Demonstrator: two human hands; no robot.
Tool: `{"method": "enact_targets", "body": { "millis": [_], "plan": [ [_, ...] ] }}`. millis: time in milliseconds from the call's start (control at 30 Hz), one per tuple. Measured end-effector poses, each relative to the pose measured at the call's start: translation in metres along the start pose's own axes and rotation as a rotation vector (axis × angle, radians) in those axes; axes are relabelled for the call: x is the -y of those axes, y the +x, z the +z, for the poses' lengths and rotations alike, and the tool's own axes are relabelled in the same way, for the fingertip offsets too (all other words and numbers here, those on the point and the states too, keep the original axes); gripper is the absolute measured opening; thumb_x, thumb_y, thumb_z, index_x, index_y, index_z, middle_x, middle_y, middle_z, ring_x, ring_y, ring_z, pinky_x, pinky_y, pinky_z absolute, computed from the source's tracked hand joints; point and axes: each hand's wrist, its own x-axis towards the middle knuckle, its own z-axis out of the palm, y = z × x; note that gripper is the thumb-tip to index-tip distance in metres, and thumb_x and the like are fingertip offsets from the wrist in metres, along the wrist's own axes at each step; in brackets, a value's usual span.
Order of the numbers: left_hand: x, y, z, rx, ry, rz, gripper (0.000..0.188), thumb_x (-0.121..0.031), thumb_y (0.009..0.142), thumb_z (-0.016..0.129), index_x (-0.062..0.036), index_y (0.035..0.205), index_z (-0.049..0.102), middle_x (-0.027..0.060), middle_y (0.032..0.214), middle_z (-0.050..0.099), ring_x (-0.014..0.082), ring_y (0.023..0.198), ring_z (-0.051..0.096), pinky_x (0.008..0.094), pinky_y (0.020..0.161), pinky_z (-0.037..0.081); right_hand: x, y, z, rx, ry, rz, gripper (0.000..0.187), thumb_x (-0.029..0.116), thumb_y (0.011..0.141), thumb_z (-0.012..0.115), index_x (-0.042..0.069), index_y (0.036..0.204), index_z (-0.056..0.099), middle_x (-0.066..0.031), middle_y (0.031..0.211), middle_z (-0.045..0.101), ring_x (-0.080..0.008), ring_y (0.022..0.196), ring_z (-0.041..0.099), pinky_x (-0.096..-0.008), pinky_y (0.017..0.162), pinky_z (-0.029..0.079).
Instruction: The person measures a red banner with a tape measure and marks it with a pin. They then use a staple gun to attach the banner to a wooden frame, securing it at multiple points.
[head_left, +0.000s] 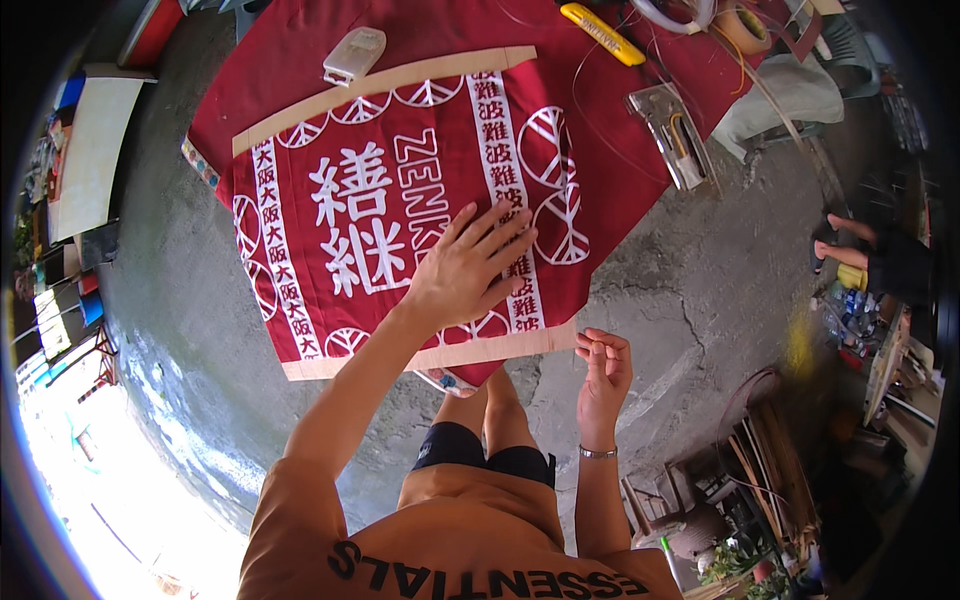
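A red cloth with white printed characters and circle patterns (pixel 455 160) lies spread on a table under a plain dark red cover (pixel 620 215). Beige strips run along its far edge (pixel 390 95) and its near edge (pixel 440 355). My left hand (pixel 470 260) rests flat on the cloth, right of its middle, fingers spread. Just off the right end of the near strip is my right hand (pixel 605 375), thumb and fingertips pinched together. Whatever it pinches is too small to make out.
Beyond the cloth are a whitish plastic case (pixel 355 55), a yellow utility knife (pixel 602 33), a silver metal tool like a staple gun (pixel 675 135) and a tape roll (pixel 745 30). Wood pieces (pixel 770 480) stand at lower right. Another person's legs (pixel 845 240) show at far right.
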Motion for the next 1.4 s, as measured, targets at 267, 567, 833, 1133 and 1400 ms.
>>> {"method": "enact_targets", "body": {
  "millis": [267, 567, 833, 1133, 1400],
  "plan": [
    [0.016, -0.012, -0.030, -0.393, -0.274, -0.246, 0.035, -0.003, 0.087, 0.069, -0.0048, 0.122, 0.066, 0.0134, 0.133, 0.063, 0.0304, 0.129, 0.056, 0.0437, 0.109, 0.042, 0.064, 0.054, 0.037, -0.028, -0.122, -0.271, 0.009, 0.011, 0.103, 0.058, 0.004, 0.107, 0.058, -0.0061, 0.098, 0.065, -0.0120, 0.089, 0.064, -0.0278, 0.081, 0.053],
    [0.061, -0.007, -0.046, -0.592, -0.218, -0.483, 0.021, -0.006, 0.096, 0.059, -0.0016, 0.115, 0.066, 0.0160, 0.124, 0.066, 0.0311, 0.118, 0.062, 0.0413, 0.102, 0.047, 0.129, 0.166, 0.144, 0.371, -0.311, -0.603, 0.010, 0.008, 0.102, 0.060, -0.001, 0.107, 0.059, -0.0075, 0.095, 0.067, -0.0123, 0.086, 0.070, -0.0236, 0.069, 0.054],
    [0.057, 0.000, -0.029, -0.449, -0.051, -0.439, 0.025, -0.007, 0.086, 0.068, -0.0058, 0.111, 0.066, 0.0091, 0.129, 0.064, 0.0299, 0.124, 0.057, 0.0429, 0.103, 0.045, 0.167, 0.277, 0.243, 0.512, -0.897, -0.975, 0.012, 0.011, 0.094, 0.063, 0.002, 0.096, 0.056, -0.0180, 0.087, 0.065, -0.0383, 0.078, 0.065, -0.0461, 0.069, 0.052],
    [0.059, -0.002, -0.028, -0.441, -0.054, -0.452, 0.022, -0.005, 0.085, 0.067, -0.0060, 0.107, 0.067, 0.0081, 0.127, 0.066, 0.0289, 0.122, 0.059, 0.0410, 0.100, 0.047, 0.232, 0.416, 0.235, 0.098, -1.971, -0.898, 0.067, 0.053, 0.090, 0.066, 0.020, 0.146, 0.049, -0.0223, 0.142, 0.051, -0.0429, 0.127, 0.054, -0.0494, 0.105, 0.047],
    [0.055, 0.000, -0.026, -0.466, -0.018, -0.479, 0.021, -0.004, 0.086, 0.068, -0.0049, 0.107, 0.067, 0.0092, 0.127, 0.067, 0.0299, 0.123, 0.060, 0.0428, 0.103, 0.047, 0.288, 0.374, 0.259, 0.389, -1.741, -0.877, 0.057, 0.028, 0.072, 0.085, 0.010, 0.122, 0.063, -0.0169, 0.112, 0.068, -0.0341, 0.111, 0.062, -0.0441, 0.096, 0.046]
  ]
}}
